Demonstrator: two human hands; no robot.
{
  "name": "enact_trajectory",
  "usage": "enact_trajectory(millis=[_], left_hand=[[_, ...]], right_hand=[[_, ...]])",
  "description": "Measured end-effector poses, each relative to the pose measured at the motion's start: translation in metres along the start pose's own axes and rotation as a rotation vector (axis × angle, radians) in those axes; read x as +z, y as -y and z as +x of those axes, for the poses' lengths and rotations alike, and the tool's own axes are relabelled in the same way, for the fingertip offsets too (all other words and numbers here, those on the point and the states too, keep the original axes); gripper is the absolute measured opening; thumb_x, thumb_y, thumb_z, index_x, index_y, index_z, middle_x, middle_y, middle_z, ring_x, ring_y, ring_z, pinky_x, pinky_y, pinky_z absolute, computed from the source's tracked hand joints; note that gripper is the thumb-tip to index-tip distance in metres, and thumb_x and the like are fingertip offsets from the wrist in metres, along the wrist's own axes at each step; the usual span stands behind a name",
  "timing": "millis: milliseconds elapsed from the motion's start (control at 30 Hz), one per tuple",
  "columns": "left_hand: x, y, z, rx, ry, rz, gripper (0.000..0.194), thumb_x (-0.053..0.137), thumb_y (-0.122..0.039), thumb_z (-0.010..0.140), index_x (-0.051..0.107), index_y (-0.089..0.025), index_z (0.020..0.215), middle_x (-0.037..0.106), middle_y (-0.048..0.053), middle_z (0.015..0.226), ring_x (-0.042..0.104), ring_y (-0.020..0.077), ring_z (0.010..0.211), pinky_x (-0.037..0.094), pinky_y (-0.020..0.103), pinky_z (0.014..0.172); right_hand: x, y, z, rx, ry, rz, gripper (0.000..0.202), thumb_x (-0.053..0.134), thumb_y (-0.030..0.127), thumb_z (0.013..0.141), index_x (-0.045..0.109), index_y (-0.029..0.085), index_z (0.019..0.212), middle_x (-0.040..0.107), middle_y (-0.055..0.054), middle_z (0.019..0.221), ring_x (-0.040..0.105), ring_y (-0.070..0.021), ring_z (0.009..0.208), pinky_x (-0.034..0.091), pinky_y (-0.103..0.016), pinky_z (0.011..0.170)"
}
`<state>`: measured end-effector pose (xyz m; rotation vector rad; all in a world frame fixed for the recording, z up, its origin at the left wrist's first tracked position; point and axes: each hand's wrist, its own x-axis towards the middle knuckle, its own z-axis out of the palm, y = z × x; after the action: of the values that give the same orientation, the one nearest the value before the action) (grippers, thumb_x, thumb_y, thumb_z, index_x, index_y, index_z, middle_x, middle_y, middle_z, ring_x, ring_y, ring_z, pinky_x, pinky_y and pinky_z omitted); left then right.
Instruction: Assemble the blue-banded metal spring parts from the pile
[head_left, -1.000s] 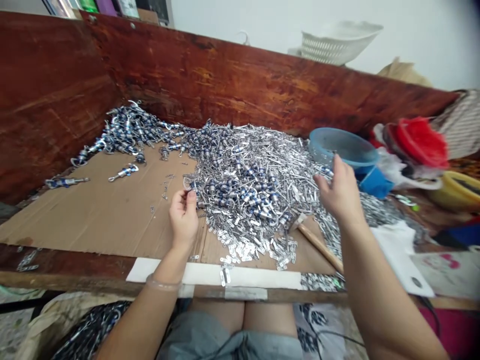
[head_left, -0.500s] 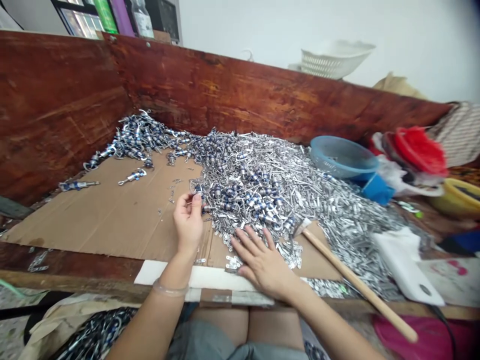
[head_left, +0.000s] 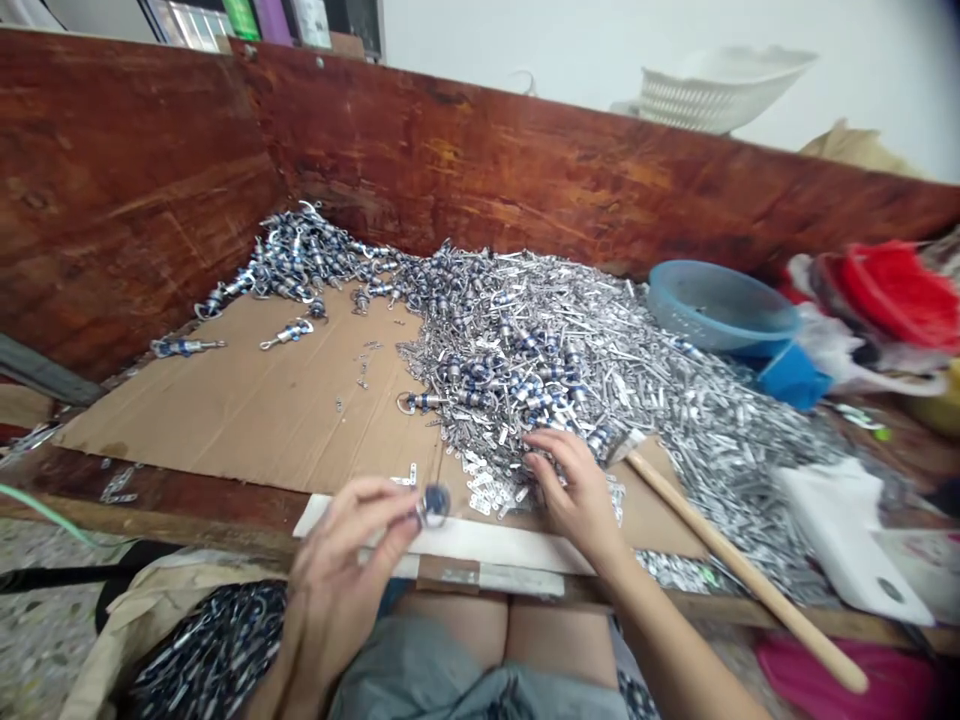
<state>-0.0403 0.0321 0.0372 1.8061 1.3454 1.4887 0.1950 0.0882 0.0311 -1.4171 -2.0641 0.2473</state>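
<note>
Near the front edge of the worktop my left hand [head_left: 356, 545] pinches a small hook bolt [head_left: 433, 506], metal with a dark blue band, blurred by motion. My right hand [head_left: 577, 490] is at the front of the pile, its thumb and fingertips bent close together over small flat metal strips [head_left: 491, 490]. Whatever lies between those fingertips is too small to make out. Ahead of both hands, more blue-banded hook bolts [head_left: 540, 390] lie mixed among the strips. One single hook bolt [head_left: 420, 401] rests on the cardboard [head_left: 247, 420] at the pile's left side.
A hammer [head_left: 735, 560] with a wooden handle lies right of my right hand. Behind it are a blue bowl [head_left: 724, 300] and a white plastic object [head_left: 847, 540]. Wooden boards [head_left: 465, 170] wall the back and left. Another heap of hook bolts [head_left: 300, 250] fills the back-left corner.
My left hand has come back from the pile towards the front edge, bringing a hook bolt. My right hand has lifted from lying flat and curled its fingers. The view has shifted slightly.
</note>
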Motion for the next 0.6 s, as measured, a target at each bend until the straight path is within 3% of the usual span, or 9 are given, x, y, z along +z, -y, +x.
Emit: enact_trajectory(millis=[100,233,400,500,600], left_hand=[[-0.007,0.002,-0.044,0.072,0.235,0.040,0.026,0.055,-0.014,0.085,0.064,-0.026,0.106,0.058,0.003,0.100,0.062,0.0117,0.088,0.053,0.017,0.075],[0.004,0.001,-0.075,0.142,0.346,0.142,0.025,0.047,-0.016,0.090,0.064,-0.023,0.107,0.060,0.006,0.098,0.062,0.0118,0.088,0.053,0.017,0.073],[0.018,-0.018,-0.064,0.365,0.307,0.281,0.025,0.043,-0.012,0.091,0.066,-0.016,0.096,0.066,0.006,0.085,0.064,0.0154,0.085,0.053,0.024,0.080],[0.022,-0.028,-0.054,0.244,0.286,0.162,0.016,0.050,-0.019,0.090,0.065,-0.015,0.092,0.068,0.005,0.082,0.066,0.0118,0.077,0.054,0.017,0.074],[0.025,-0.032,-0.050,0.143,0.255,0.085,0.016,0.055,-0.028,0.088,0.063,-0.017,0.095,0.070,0.003,0.085,0.067,0.0103,0.078,0.053,0.014,0.076]], right_hand=[[-0.004,0.013,-0.013,-0.005,0.127,0.035,0.014,0.049,0.023,0.089,0.062,0.022,0.084,0.063,-0.003,0.084,0.055,-0.0171,0.083,0.045,-0.030,0.073],[0.006,0.022,-0.025,-0.033,0.255,-0.098,0.011,0.053,0.016,0.085,0.062,0.021,0.083,0.059,-0.003,0.083,0.049,-0.0189,0.080,0.039,-0.032,0.070],[0.001,0.020,-0.030,-0.006,0.164,-0.051,0.014,0.046,0.018,0.089,0.058,0.019,0.084,0.058,-0.006,0.086,0.050,-0.0207,0.084,0.039,-0.035,0.074],[-0.015,0.032,-0.046,0.066,0.084,0.234,0.009,0.048,0.018,0.089,0.056,0.021,0.085,0.060,-0.003,0.083,0.055,-0.0168,0.082,0.043,-0.029,0.071],[-0.028,0.050,-0.067,0.071,0.152,0.431,0.007,0.057,0.017,0.085,0.057,0.023,0.088,0.061,0.000,0.077,0.057,-0.0132,0.073,0.045,-0.023,0.062]])
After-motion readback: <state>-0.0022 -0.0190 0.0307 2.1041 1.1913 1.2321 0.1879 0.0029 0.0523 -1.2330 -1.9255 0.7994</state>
